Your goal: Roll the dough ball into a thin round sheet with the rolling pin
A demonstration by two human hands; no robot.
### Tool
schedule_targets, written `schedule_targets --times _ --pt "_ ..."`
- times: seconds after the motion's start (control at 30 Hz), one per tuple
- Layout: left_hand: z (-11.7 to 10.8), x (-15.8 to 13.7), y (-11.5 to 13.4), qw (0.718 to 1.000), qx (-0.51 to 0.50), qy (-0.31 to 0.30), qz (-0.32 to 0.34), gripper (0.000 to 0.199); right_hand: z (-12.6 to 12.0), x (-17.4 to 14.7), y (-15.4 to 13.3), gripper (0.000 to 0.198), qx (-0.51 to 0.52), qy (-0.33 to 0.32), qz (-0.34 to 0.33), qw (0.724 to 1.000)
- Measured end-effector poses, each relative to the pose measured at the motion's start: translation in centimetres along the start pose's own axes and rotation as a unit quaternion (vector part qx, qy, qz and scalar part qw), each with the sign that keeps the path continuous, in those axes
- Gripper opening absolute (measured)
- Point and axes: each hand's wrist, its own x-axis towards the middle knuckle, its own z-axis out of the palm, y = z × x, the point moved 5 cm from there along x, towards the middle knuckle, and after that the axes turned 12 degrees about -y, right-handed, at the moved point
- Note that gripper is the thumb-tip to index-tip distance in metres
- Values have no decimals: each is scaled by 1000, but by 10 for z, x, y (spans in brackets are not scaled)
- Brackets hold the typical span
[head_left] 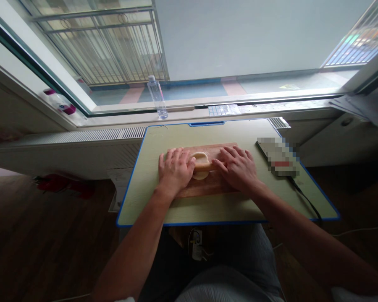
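Observation:
A small wooden rolling pin (203, 167) lies crosswise over a flat round of pale dough (200, 175), whose edges show in front of it and behind it. Both rest on a brown wooden board (208, 188). My left hand (175, 168) covers the pin's left end, palm down, with the thumb along it. At the right end my right hand (238, 167) bears on the pin in the same way, fingers pointing forward. The palms hide both ends of the pin.
The board lies on a small table (148, 205) with a blue rim. A blurred-out phone-like device (279, 157) with a black cable (305, 197) lies at its right. Beyond, a clear bottle (157, 98) and a purple-capped bottle (59, 102) stand on the windowsill.

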Motion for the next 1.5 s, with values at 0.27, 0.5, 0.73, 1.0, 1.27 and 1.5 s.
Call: schedule_targets --times 0.27,0.5,0.73,1.0,1.27,1.5 --pt "1 -9 2 1000 -10 5 1 56 3 -10 -1 64 7 8 7 1000" --pt "1 -19 5 1000 -23 -14 -8 57 6 -19 0 67 13 11 -1 1000" --pt "4 -29 5 1000 -26 -16 -6 58 7 -28 -2 68 15 8 -6 1000" --pt "4 -34 8 999 -31 -9 1 59 13 -33 1 70 3 17 -13 1000" --pt "3 -32 8 1000 -25 -8 2 56 12 -34 -1 71 3 23 -4 1000" --pt "3 -26 5 1000 -16 -22 -9 56 6 -25 -4 70 12 4 0 1000"
